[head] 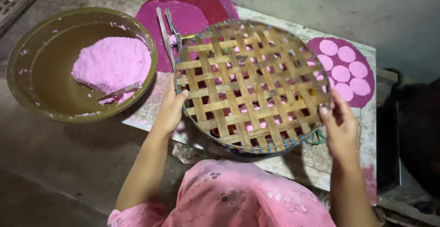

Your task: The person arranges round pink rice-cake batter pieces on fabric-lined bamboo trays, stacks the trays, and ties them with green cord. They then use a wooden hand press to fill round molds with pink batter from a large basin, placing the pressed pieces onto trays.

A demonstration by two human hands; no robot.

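While both my hands, left hand (170,112) and right hand (340,127), clasp the woven bamboo tray (250,87) mid-frame, I judge lowering it level over the pink discs (344,73) needs care.

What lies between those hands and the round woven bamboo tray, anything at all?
Nothing visible does. The left hand grips the woven bamboo tray at its left rim and the right hand grips its right rim, both touching it directly. Pink discs show through the tray's gaps, but they lie beneath it, not between hands and tray.
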